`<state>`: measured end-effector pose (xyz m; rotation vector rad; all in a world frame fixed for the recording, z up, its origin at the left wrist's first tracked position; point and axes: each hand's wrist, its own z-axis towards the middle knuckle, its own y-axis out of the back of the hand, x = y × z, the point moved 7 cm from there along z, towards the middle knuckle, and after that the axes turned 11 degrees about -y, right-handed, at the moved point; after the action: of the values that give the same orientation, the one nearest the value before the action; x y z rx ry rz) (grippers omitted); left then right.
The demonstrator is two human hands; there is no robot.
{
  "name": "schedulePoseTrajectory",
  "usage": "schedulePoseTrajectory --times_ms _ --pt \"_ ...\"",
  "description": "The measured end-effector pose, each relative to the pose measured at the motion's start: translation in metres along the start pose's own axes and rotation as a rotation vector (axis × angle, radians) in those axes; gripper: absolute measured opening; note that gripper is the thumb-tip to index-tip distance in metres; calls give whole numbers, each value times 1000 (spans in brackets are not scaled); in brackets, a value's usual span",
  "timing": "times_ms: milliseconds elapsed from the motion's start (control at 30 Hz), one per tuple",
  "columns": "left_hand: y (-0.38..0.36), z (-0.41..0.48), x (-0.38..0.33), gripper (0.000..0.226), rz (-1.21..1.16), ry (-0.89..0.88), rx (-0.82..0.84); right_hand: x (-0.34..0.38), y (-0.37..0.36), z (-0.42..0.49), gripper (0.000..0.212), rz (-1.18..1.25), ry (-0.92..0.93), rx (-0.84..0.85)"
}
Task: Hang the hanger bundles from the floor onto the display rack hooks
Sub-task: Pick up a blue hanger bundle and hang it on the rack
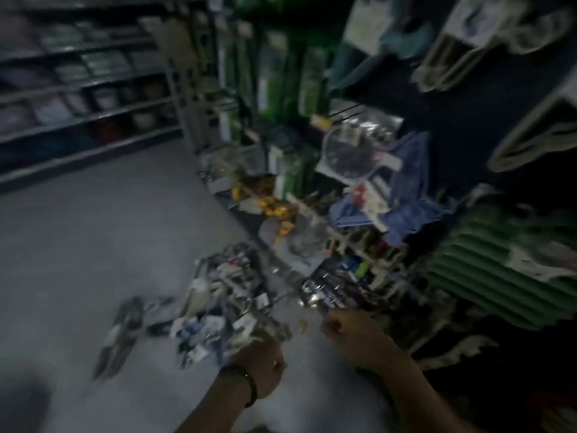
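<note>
The frame is dim and blurred by motion. A heap of packaged bundles [224,304] lies on the grey floor [93,245] beside the display rack [359,245]. My left hand [260,370], with a bracelet on its wrist, reaches into the near edge of the heap with curled fingers; what it holds is blurred. My right hand [346,331] is curled at a dark shiny packet [324,292] low on the rack; the grip itself is unclear. Pale hanger bundles [530,142] hang high on the rack at the right.
A flat dark bundle [121,332] lies apart on the floor left of the heap. Green packs [499,273], blue cloths [402,195] and yellow items [274,207] crowd the rack. Shelving [78,89] lines the far left wall across open floor.
</note>
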<state>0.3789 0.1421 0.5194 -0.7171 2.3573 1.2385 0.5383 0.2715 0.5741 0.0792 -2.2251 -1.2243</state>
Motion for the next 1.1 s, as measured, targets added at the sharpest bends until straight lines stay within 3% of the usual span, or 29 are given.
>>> schedulePoseTrajectory --times_ms 67,233,500,633,833,1100 --pt "4 -23 43 31 -58 73 -5 14 -45 26 45 -15 -4 92" --pt "21 -64 127 46 -160 230 -148 70 -99 60 26 -70 -56 292" --pt "38 -43 198 32 -308 356 -192 105 -137 157 23 -93 -104 448" --pt "56 7 245 22 -394 433 -201 110 -163 240 29 -137 -89 512" --pt "60 121 338 30 -463 486 -123 98 -258 388 35 -287 -77 673" --pt "-45 269 499 30 -529 591 -40 14 -433 552 31 -474 -107 712"
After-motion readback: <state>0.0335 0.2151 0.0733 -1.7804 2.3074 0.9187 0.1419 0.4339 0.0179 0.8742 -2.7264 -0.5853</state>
